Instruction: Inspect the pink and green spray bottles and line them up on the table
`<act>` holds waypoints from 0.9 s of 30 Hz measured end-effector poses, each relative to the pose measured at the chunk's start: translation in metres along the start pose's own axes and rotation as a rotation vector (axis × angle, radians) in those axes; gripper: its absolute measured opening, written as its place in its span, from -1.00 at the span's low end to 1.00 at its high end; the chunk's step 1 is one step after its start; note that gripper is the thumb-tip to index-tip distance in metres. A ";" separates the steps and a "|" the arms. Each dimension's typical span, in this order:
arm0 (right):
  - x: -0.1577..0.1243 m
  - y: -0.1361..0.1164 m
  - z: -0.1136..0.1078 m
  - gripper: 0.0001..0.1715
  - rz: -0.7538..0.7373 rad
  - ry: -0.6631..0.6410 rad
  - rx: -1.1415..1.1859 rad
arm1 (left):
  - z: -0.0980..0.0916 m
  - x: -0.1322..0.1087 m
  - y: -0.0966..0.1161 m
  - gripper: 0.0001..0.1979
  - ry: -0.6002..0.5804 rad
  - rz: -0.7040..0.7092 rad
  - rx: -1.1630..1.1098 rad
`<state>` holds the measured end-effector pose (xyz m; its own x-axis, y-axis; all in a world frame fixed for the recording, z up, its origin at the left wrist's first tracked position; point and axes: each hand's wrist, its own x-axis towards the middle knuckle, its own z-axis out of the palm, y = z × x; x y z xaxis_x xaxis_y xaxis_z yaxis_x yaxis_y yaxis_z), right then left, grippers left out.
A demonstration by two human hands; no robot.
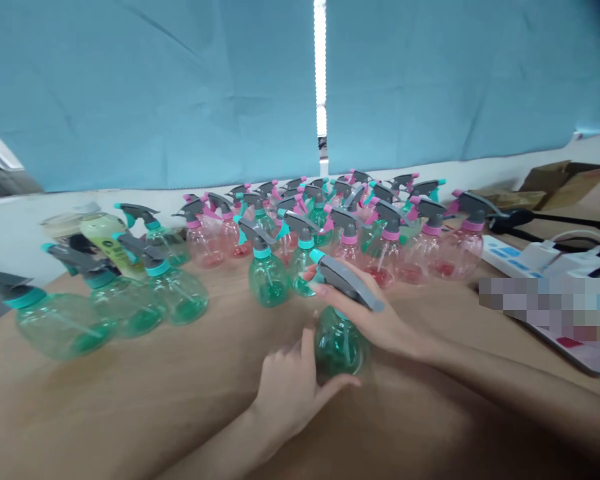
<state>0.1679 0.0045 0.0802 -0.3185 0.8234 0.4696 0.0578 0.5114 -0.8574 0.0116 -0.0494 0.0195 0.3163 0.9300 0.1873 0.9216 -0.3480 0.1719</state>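
Note:
A green see-through spray bottle (341, 343) with a grey trigger head stands in front of me at the middle of the table. My right hand (383, 320) is closed round its neck, just under the spray head, whose turquoise nozzle points to the upper left. Low on the body, my left hand (287, 387) holds the same bottle between thumb and forefinger, the other fingers curled. Just behind, two more green spray bottles (270, 280) stand close together. The neck of the held bottle is partly hidden by my right hand.
Several pink spray bottles (386, 260) mixed with green ones crowd the back. More green bottles (177, 293) stand at left near a pale green bottle (107, 237). At right are a power strip (510, 257), cables, a blurred-out flat item and an open cardboard box (565, 190).

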 end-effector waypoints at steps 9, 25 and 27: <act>0.010 0.007 -0.019 -0.72 -0.044 -0.214 0.021 | -0.001 0.005 -0.048 -0.64 0.106 0.214 -0.111; 0.021 0.008 -0.017 -0.88 -0.004 -0.260 0.035 | 0.005 0.004 -0.051 -0.61 -0.001 0.313 -0.004; 0.022 0.008 -0.016 -0.86 -0.029 -0.269 0.059 | 0.006 0.004 -0.051 -0.63 0.014 0.321 0.010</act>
<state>0.1766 0.0301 0.0871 -0.5597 0.7099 0.4276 -0.0071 0.5119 -0.8590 -0.0327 -0.0270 0.0060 0.5884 0.7710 0.2437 0.7771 -0.6224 0.0928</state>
